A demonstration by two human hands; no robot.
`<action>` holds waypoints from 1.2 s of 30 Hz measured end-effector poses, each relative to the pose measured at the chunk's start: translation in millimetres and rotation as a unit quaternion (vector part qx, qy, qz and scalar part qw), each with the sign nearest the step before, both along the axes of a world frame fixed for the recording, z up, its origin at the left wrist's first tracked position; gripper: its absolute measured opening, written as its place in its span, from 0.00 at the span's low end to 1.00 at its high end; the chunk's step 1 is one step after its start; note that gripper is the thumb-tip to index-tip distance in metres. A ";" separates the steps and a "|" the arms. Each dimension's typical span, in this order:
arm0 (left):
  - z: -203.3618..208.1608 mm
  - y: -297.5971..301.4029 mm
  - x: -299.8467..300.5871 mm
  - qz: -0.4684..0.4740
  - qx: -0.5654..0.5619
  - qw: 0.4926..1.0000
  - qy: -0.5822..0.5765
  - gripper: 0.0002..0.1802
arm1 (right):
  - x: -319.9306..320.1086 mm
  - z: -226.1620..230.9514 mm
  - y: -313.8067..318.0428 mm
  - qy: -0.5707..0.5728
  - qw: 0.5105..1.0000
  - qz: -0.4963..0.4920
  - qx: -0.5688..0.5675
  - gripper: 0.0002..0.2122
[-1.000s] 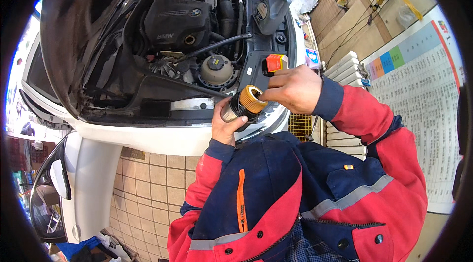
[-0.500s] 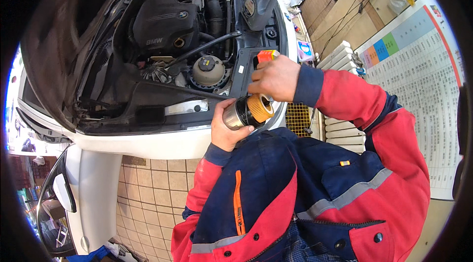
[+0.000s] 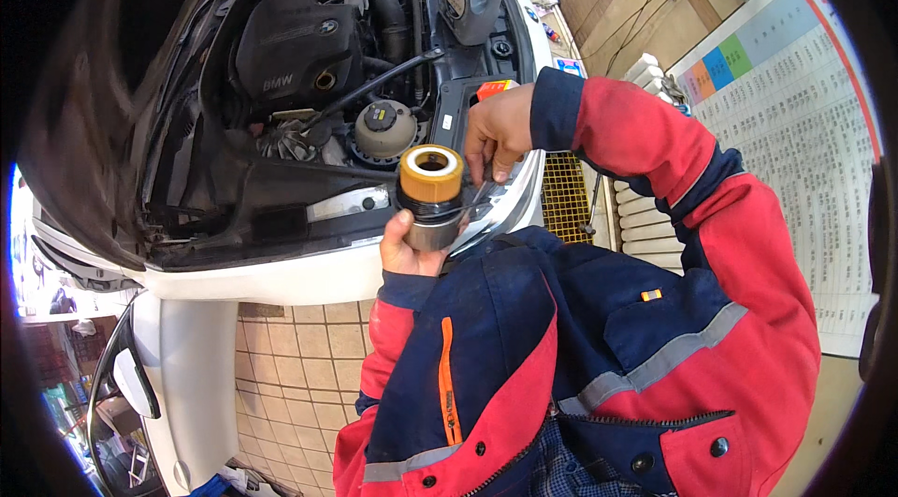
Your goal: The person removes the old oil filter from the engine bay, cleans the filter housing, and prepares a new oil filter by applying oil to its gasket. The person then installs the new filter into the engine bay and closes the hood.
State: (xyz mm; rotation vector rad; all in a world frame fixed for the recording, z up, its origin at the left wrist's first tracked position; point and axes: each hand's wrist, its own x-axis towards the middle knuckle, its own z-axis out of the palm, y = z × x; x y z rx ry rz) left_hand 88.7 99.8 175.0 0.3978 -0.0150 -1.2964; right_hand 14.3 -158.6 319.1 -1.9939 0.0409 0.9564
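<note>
My left hand (image 3: 408,256) is wrapped round a silvery oil filter cap (image 3: 430,235), holding it upright over the car's front edge. A yellow-orange oil filter cartridge (image 3: 430,183) with a white ring at its open top sits in the cap, above a black threaded band. Beside it, to the right, my right hand (image 3: 505,130) is closed in a pinch. From its fingertips a thin dark piece runs to the black band; whether it is a pick or a rubber ring I cannot tell. A red-orange box (image 3: 493,88) lies just behind my right hand.
The white car's engine bay is open, with a black engine cover (image 3: 295,53) and a pale reservoir with a black cap (image 3: 385,128). A yellow floor grating (image 3: 564,193) and a white radiator (image 3: 645,233) are at the right. A printed chart (image 3: 776,142) stands beyond.
The filter and its cap have turned from tilted to upright and moved left. My right hand has come down beside the black band, and the thin dark piece now shows at its fingertips.
</note>
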 end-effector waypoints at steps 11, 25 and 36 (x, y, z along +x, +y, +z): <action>9.3 -10.5 3.6 0.014 0.061 0.996 0.066 0.37 | -18.9 -32.7 -0.7 -0.004 0.975 -0.143 0.170 0.15; 15.0 -6.2 18.2 0.099 0.016 0.875 -0.474 0.56 | -34.9 -3.5 30.2 -0.219 0.905 -0.028 -0.362 0.09; 58.6 5.7 -3.4 0.045 0.158 0.696 -0.700 0.61 | -22.1 1.3 23.6 -0.350 0.902 -0.104 -0.231 0.11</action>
